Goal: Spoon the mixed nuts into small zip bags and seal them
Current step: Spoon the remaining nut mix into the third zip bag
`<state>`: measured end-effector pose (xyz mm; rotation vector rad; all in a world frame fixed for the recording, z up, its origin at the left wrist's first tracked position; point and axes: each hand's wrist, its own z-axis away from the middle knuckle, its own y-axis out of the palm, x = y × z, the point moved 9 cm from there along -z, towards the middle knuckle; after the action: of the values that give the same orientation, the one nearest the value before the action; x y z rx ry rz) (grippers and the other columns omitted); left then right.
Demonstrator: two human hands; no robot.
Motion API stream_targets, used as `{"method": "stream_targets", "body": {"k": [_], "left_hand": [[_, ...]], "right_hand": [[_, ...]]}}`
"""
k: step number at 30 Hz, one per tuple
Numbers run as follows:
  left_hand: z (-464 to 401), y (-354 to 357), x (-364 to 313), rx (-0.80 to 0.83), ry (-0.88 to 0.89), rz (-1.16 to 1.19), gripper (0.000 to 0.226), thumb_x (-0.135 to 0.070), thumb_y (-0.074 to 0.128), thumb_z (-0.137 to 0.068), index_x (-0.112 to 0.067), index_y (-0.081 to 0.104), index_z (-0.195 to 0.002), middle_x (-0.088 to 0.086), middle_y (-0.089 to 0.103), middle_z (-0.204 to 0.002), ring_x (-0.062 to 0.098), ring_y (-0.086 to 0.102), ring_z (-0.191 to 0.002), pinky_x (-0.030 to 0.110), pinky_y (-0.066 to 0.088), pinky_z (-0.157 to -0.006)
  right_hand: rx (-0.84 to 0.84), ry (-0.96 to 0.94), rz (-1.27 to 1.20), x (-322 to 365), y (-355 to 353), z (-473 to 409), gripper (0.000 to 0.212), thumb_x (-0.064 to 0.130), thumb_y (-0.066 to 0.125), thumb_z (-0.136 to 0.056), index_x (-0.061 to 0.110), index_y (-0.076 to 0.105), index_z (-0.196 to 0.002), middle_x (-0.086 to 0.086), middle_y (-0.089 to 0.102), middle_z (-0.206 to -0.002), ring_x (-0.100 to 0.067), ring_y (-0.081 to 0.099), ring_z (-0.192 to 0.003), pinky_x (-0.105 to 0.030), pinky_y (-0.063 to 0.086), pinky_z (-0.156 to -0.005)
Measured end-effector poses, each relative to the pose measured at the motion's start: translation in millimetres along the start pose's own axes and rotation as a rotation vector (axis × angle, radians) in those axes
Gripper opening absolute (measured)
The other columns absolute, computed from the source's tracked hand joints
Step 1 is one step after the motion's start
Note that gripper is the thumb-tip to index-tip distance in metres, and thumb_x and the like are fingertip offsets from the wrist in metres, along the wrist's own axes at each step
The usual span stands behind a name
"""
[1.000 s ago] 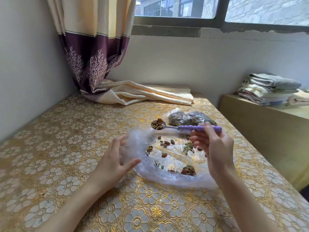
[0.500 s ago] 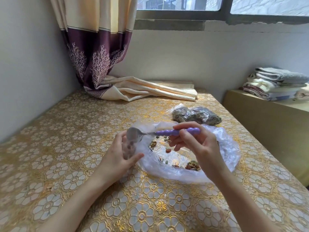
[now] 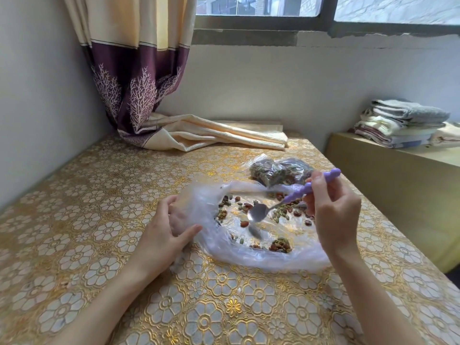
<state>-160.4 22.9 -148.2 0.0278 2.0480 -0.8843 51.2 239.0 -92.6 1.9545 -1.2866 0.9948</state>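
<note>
– Right fingers [image 3: 314, 185]?
– Pinching the knobbly purple spoon [image 3: 293, 195]; its shiny empty bowl hangs over scattered nuts [image 3: 280, 244] below, on crinkly clear plastic [image 3: 249, 260].
– Left fingers [image 3: 174, 220]?
– Curled round a small clear bag [image 3: 183, 247].

Hidden/unclear, head view
L hand [image 3: 166, 232] covered the small zip bag; contents not visible. Spoon [image 3: 258, 215] bowl blurred, load unclear. Both forearms cut by bottom edge. Filled bags [image 3: 278, 171] partly behind R hand [image 3: 333, 215].
</note>
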Motion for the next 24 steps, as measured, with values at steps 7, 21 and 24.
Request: {"method": "stream_targets", "body": {"k": [7, 21, 24], "left_hand": [[0, 0, 1, -0.003, -0.009, -0.008, 0.068, -0.044, 0.070, -0.073, -0.027, 0.034, -0.128, -0.010, 0.052, -0.115, 0.006, 0.054, -0.099, 0.019, 0.040, -0.080], [-1, 0, 2, 0.006, -0.024, -0.010, 0.068, -0.042, 0.069, -0.075, -0.026, 0.032, -0.130, -0.008, 0.049, -0.117, 0.011, 0.053, -0.104, 0.024, 0.040, -0.083], [0, 1, 3, 0.012, -0.026, -0.008, 0.069, -0.041, 0.070, -0.075, -0.025, 0.032, -0.130, -0.006, 0.051, -0.118, 0.013, 0.054, -0.105, 0.025, 0.042, -0.085]], "right_hand": [[0.024, -0.066, 0.130, 4, 3, 3, 0.034, 0.028, 0.048, -0.093, 0.001, 0.057, -0.074, 0.000, 0.067, -0.055, -0.007, 0.044, -0.037, -0.015, 0.030, -0.041], [0.281, 0.214, -0.058, -24, 49, 28, 0.029, 0.021, 0.052, -0.096, 0.007, 0.059, -0.072, -0.014, 0.070, -0.067, -0.018, 0.054, -0.045, -0.027, 0.041, -0.044], [0.331, 0.296, -0.124, -30, 56, 33, 0.028, 0.019, 0.051, -0.096, -0.001, 0.060, -0.078, -0.012, 0.073, -0.071, -0.021, 0.061, -0.051, -0.026, 0.049, -0.045]]}}
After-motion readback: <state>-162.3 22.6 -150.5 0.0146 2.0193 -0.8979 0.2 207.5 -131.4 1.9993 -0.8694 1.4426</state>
